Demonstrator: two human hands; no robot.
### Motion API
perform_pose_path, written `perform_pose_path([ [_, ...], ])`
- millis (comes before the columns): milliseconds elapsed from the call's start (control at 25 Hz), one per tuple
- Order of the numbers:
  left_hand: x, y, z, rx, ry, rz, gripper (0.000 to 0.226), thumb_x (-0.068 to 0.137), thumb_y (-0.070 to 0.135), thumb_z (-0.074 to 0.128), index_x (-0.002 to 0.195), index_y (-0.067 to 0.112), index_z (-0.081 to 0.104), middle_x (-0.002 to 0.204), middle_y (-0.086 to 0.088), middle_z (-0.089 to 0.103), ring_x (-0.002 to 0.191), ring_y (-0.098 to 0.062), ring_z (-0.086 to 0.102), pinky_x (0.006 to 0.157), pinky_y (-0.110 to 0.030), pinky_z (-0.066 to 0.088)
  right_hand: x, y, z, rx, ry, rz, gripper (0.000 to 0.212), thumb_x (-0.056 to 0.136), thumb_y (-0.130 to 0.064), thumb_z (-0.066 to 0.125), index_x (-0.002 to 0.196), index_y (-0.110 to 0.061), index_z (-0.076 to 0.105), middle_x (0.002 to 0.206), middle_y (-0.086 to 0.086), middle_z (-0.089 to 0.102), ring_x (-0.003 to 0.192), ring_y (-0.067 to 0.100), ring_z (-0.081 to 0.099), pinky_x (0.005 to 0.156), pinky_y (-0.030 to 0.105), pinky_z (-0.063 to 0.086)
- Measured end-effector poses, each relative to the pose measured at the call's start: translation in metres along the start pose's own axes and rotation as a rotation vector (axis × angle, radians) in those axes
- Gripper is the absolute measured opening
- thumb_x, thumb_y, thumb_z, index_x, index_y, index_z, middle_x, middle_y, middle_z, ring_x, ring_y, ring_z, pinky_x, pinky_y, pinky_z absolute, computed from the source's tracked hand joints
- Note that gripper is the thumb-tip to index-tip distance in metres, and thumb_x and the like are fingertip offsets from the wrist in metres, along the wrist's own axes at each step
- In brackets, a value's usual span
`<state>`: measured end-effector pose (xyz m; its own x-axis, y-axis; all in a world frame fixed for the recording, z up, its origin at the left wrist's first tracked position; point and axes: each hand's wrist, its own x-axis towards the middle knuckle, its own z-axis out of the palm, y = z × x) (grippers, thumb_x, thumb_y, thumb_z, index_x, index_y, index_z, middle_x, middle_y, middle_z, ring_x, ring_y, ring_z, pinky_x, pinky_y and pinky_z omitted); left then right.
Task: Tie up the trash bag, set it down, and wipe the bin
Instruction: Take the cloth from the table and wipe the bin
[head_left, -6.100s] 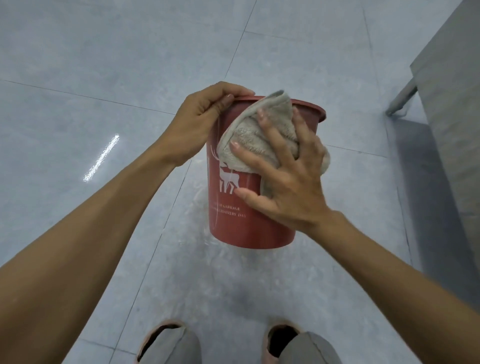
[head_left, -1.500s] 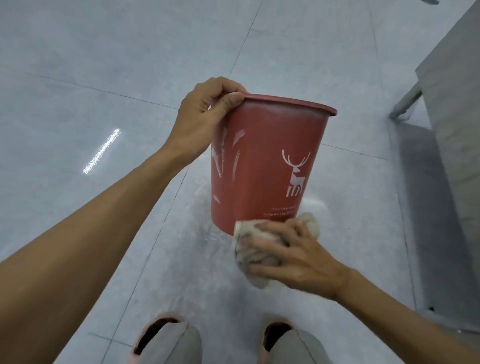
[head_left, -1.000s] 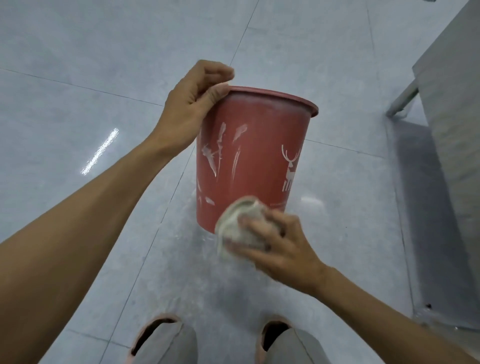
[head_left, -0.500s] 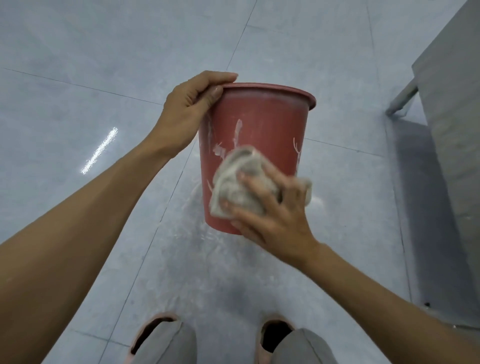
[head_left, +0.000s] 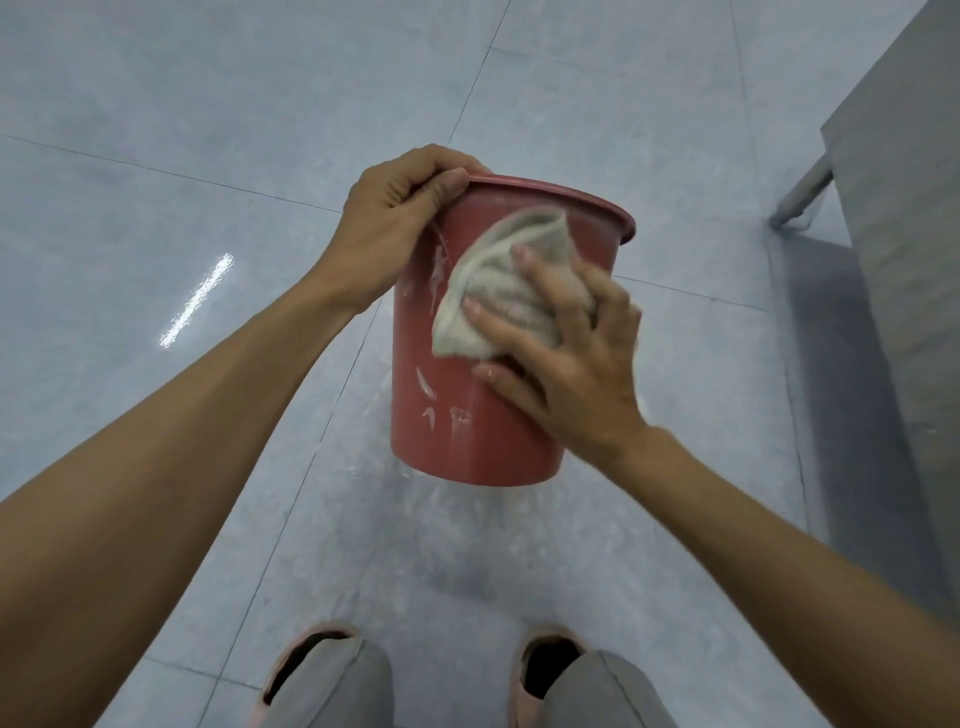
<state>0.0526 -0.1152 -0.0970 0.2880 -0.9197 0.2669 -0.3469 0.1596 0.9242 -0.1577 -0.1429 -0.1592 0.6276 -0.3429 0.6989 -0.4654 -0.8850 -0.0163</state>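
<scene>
A red plastic bin with white markings hangs upright in the air above the floor. My left hand grips its rim on the left side, thumb over the edge. My right hand presses a beige cloth flat against the bin's near wall, just under the rim. The cloth is bunched under my spread fingers. No trash bag is in view.
Grey tiled floor lies all around. A grey cabinet or wall with a metal leg stands at the right. My two slippered feet are at the bottom edge, below the bin.
My right hand has slid the cloth up the bin's wall from its bottom edge to just below the rim. The left hand has turned the bin; the deer print is out of sight.
</scene>
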Motion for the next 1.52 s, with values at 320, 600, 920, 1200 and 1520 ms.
perform_pose_path([
  [320, -0.002, -0.004, -0.003, -0.016, 0.049, -0.040, 0.018, 0.103, 0.015, 0.048, 0.110, 0.012, 0.064, 0.108, -0.001, 0.066, 0.100, -0.008, 0.059, 0.093, -0.022, 0.047, -0.069, 0.000, -0.033, 0.175, -0.198, -0.401, 0.033, 0.100, -0.026, 0.063, 0.132, -0.035, 0.062, 0.145, 0.006, 0.045, 0.122, 0.031, 0.041, 0.086, 0.047, 0.049],
  [600, -0.002, -0.001, 0.004, 0.001, 0.024, 0.010, 0.025, 0.103, 0.007, 0.043, 0.115, 0.008, 0.066, 0.115, -0.006, 0.068, 0.107, -0.007, 0.061, 0.097, -0.022, 0.047, 0.011, -0.006, -0.001, -0.013, -0.012, 0.079, 0.038, 0.097, -0.056, 0.055, 0.130, -0.040, 0.064, 0.149, 0.007, 0.049, 0.129, 0.037, 0.037, 0.095, 0.050, 0.042],
  [920, -0.011, -0.004, -0.004, 0.001, 0.152, -0.030, 0.017, 0.102, 0.013, 0.047, 0.101, 0.012, 0.065, 0.093, 0.008, 0.065, 0.083, 0.005, 0.059, 0.080, -0.011, 0.044, -0.062, -0.005, -0.043, 0.146, -0.269, -0.559, 0.035, 0.098, -0.018, 0.063, 0.130, -0.033, 0.063, 0.144, 0.004, 0.051, 0.122, 0.032, 0.043, 0.088, 0.046, 0.050],
  [1200, -0.002, 0.004, 0.000, -0.010, 0.014, 0.006, 0.019, 0.101, 0.013, 0.049, 0.105, 0.012, 0.068, 0.100, 0.006, 0.069, 0.095, 0.000, 0.062, 0.087, -0.015, 0.047, 0.007, -0.007, -0.003, -0.020, -0.027, 0.034, 0.031, 0.102, -0.040, 0.056, 0.132, -0.040, 0.062, 0.148, 0.002, 0.050, 0.124, 0.032, 0.035, 0.088, 0.049, 0.045],
  [1520, -0.016, -0.009, -0.014, 0.040, 0.007, -0.043, 0.018, 0.104, 0.022, 0.046, 0.101, 0.022, 0.064, 0.097, 0.011, 0.064, 0.093, -0.002, 0.057, 0.087, -0.017, 0.043, -0.074, -0.002, -0.044, 0.265, -0.216, -0.130, 0.037, 0.096, -0.025, 0.068, 0.129, -0.040, 0.060, 0.138, 0.002, 0.051, 0.121, 0.031, 0.048, 0.094, 0.049, 0.050],
])
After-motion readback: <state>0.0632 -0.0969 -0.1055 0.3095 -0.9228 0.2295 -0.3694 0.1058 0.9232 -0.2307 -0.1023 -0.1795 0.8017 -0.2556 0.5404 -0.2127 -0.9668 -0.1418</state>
